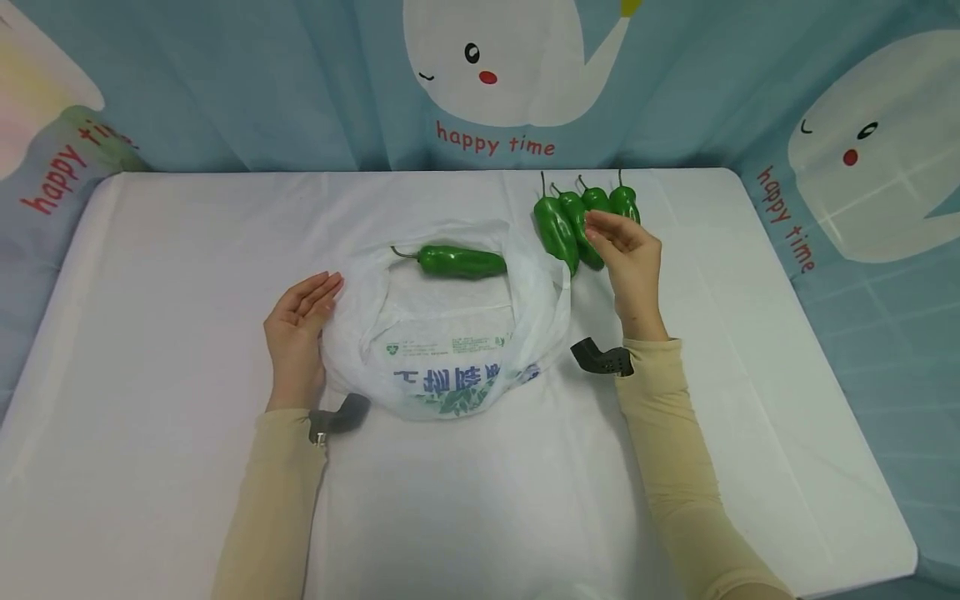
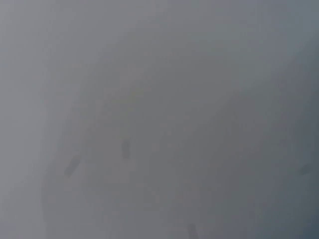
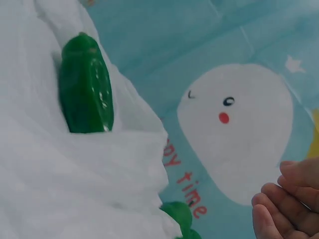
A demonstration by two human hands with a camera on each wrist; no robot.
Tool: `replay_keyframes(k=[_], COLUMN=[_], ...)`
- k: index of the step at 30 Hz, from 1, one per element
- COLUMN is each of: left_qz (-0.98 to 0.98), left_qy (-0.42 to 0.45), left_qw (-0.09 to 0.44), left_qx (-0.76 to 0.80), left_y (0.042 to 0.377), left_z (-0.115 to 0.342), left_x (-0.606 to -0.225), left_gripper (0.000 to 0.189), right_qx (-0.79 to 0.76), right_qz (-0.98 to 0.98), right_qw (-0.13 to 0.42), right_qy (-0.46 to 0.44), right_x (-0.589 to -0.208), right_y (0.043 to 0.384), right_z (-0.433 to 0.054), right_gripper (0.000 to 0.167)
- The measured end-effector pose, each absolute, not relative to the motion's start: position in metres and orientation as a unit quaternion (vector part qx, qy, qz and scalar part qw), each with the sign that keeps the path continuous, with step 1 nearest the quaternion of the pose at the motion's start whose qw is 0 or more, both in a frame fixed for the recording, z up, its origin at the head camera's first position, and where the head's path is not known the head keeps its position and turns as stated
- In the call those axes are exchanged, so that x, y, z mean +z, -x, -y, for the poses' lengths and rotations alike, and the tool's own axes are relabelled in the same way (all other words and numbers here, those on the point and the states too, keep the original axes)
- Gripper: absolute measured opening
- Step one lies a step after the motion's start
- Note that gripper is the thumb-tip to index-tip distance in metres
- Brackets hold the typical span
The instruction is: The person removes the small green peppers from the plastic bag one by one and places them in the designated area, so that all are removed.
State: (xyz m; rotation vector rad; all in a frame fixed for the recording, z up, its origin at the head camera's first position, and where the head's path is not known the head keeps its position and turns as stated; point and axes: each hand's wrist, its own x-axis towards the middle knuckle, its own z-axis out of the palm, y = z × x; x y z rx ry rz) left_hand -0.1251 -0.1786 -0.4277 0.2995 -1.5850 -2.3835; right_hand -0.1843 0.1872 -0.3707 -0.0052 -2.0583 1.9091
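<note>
A white plastic bag (image 1: 538, 312) with printed lettering lies with its mouth spread in the middle of the table. One long green pepper (image 1: 462, 262) lies sideways inside that mouth, its stem to the left. At the bag's left edge is my left hand (image 1: 298, 342), fingers fairly straight and beside the plastic; whether it touches is unclear. My right hand (image 1: 633, 267) hovers at the bag's right, just in front of several green peppers (image 1: 555, 225), fingers loosely bent and holding nothing. The right wrist view shows the bagged pepper (image 3: 87, 89) and the right fingers.
The white-covered table (image 1: 465, 500) meets a blue curtain (image 1: 300, 83) with whale prints along its back. A pale, rounded thing shows faintly at the front edge. In the left wrist view there is only grey blur.
</note>
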Motion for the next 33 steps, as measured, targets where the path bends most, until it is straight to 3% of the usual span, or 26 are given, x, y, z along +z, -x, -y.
replay_keyframes(k=[18, 33], left_qz=[0.539, 0.551], left_qy=[-0.103, -0.097], left_qw=[0.134, 0.131], left_qx=[-0.825, -0.818], left_y=[0.126, 0.126], left_z=[0.179, 0.181], left_x=[-0.429, -0.431], left_gripper=[0.031, 0.032], right_qx=[0.681, 0.655], right_qz=[0.722, 0.747], right_qw=[0.066, 0.010], right_qy=[-0.109, -0.111], right_x=[-0.373, -0.389], right_y=[0.178, 0.187], right_z=[-0.132, -0.107], right_gripper=[0.026, 0.025])
